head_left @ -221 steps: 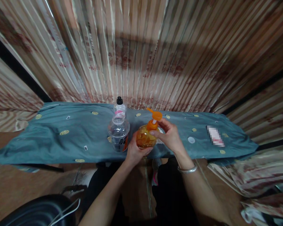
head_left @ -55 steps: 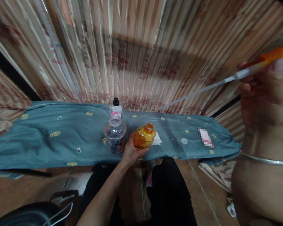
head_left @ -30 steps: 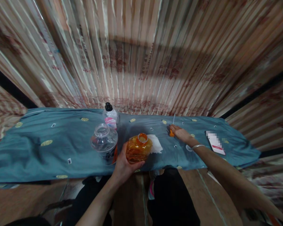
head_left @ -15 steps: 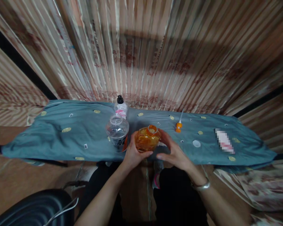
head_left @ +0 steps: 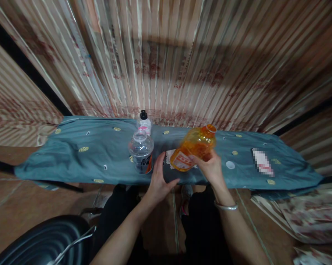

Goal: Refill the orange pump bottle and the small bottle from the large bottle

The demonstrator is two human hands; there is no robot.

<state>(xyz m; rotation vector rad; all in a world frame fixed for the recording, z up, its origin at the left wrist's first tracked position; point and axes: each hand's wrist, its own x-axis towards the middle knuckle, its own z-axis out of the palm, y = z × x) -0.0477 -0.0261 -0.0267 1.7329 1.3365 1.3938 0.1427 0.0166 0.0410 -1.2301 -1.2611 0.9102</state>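
An uncapped orange see-through bottle (head_left: 193, 147) with a label leans to the right, its mouth pointing up and right. My right hand (head_left: 210, 167) is closed around its lower right side. To the left, my left hand (head_left: 159, 180) holds nothing, its thumb and fingers spread apart. A clear plastic bottle (head_left: 141, 149) with a dark label and an open mouth stands just left of that hand. Partly hidden behind the orange bottle lies a pale sheet of paper or tissue (head_left: 169, 156).
Behind the clear bottle stands a smaller bottle (head_left: 144, 123) with a black cap. A white disc (head_left: 230, 165) and a blurred-out packet (head_left: 262, 162) lie at the right on the green tablecloth (head_left: 66, 154). A black stool (head_left: 50, 239) is at lower left.
The orange bottle has gone from upright between both hands to tilted in my right hand, further right. My left hand has let go. The orange pump top is hidden now.
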